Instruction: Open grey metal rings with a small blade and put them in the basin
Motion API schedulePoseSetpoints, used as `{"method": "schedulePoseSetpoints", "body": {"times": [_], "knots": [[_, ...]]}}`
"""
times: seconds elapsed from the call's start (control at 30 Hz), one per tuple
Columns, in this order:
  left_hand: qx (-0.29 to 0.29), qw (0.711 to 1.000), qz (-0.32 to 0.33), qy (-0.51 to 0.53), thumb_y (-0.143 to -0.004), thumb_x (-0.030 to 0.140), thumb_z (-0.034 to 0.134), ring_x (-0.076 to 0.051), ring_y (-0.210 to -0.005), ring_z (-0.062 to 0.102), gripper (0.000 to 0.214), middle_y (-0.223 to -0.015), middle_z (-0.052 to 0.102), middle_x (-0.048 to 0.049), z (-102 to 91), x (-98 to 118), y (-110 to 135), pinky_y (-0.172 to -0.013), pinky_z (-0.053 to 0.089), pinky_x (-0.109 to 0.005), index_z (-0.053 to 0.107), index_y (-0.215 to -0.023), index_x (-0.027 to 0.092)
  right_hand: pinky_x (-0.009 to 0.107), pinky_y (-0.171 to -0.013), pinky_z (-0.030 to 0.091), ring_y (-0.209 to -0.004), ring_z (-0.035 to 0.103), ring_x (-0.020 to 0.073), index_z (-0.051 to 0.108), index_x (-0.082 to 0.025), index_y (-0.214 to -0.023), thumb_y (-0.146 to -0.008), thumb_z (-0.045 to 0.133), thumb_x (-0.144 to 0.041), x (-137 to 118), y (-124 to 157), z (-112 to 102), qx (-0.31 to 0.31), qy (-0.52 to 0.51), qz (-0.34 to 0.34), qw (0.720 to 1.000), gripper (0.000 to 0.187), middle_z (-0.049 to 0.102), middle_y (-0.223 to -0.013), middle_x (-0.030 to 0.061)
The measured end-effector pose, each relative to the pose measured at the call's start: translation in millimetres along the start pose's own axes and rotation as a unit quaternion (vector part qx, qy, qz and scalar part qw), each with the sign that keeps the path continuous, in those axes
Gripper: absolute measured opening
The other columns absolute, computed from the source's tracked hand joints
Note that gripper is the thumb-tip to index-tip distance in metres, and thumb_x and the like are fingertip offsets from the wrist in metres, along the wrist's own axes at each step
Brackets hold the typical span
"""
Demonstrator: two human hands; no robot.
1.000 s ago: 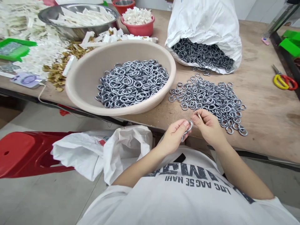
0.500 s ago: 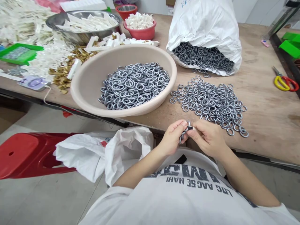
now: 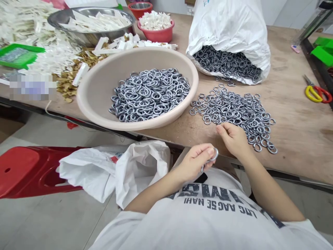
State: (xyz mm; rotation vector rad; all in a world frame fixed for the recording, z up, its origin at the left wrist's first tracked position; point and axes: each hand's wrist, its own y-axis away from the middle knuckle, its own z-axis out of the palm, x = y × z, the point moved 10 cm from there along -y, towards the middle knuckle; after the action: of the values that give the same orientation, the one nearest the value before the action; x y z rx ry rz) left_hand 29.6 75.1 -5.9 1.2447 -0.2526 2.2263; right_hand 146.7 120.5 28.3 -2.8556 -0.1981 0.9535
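Observation:
My left hand [image 3: 194, 162] is low near the table's front edge, pinching grey metal rings [image 3: 214, 155] between thumb and fingers. Part of the rings is hidden by the fingers. My right hand [image 3: 232, 139] rests at the near edge of a loose pile of grey rings [image 3: 234, 113] on the wooden table [image 3: 293, 121]. Its fingers are curled, and nothing shows in them. More rings fill a beige plastic basin [image 3: 149, 93], and others spill from the mouth of a white sack [image 3: 226, 62].
A steel bowl [image 3: 91, 17] and a red bowl [image 3: 156, 33] hold white pieces at the back. Brass pieces [image 3: 75, 73] lie beside the basin. Yellow-and-red scissors [image 3: 317, 93] lie at right. A red stool [image 3: 20, 170] and a white bag [image 3: 140, 170] sit below the table edge.
My right hand has moved away from my left hand, forward and onto the edge of the ring pile. My left hand has dropped slightly towards me, still holding the rings.

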Motion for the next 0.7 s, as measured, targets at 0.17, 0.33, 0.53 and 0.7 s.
{"method": "schedulePoseSetpoints", "body": {"times": [0.17, 0.33, 0.53, 0.7], "knots": [[0.099, 0.994, 0.011, 0.047, -0.089, 0.035, 0.059, -0.005, -0.044, 0.038, 0.023, -0.058, 0.048, 0.0031, -32.9, 10, -2, -0.041, 0.023, -0.018, 0.062, -0.082, 0.013, 0.030, -0.059, 0.030, -0.080, 0.064, 0.0219, 0.060, -0.025, -0.111, -0.094, 0.056, -0.048, -10, -32, 25, -0.031, 0.205, -0.034, 0.978, 0.029, 0.067, -0.106, 0.0044], [0.168, 0.983, 0.039, 0.065, -0.082, 0.027, 0.055, -0.007, -0.042, 0.041, 0.017, -0.064, 0.054, 0.0023, -61.7, 20, -3, -0.038, 0.023, -0.018, 0.063, -0.094, 0.017, 0.031, -0.058, 0.031, -0.081, 0.065, 0.0249, 0.060, -0.019, -0.109, -0.097, 0.051, -0.036, -16, -49, 40, -0.057, 0.287, -0.024, 0.956, 0.023, 0.065, -0.108, 0.0104], [0.222, 0.971, 0.075, -0.033, -0.089, 0.046, 0.057, -0.006, -0.047, 0.043, 0.030, -0.069, 0.056, 0.0013, -70.0, 30, -5, -0.039, 0.023, -0.018, 0.060, -0.084, 0.017, 0.029, -0.061, 0.029, -0.070, 0.052, 0.0164, 0.055, -0.020, -0.082, -0.100, 0.046, -0.039, -22, -28, 3, -0.058, 0.068, -0.029, 0.996, 0.028, 0.059, -0.081, 0.0024], [0.138, 0.969, 0.101, -0.177, -0.090, 0.050, 0.062, -0.006, -0.056, 0.042, 0.035, -0.071, 0.055, 0.0009, -37.2, 28, -17, -0.052, 0.034, -0.018, 0.063, -0.083, 0.016, 0.027, -0.058, 0.028, -0.063, 0.041, 0.0124, 0.049, -0.021, -0.074, -0.099, 0.045, -0.050, -35, -2, 5, -0.156, -0.172, -0.021, 0.972, 0.039, 0.046, -0.065, -0.0036]]}}
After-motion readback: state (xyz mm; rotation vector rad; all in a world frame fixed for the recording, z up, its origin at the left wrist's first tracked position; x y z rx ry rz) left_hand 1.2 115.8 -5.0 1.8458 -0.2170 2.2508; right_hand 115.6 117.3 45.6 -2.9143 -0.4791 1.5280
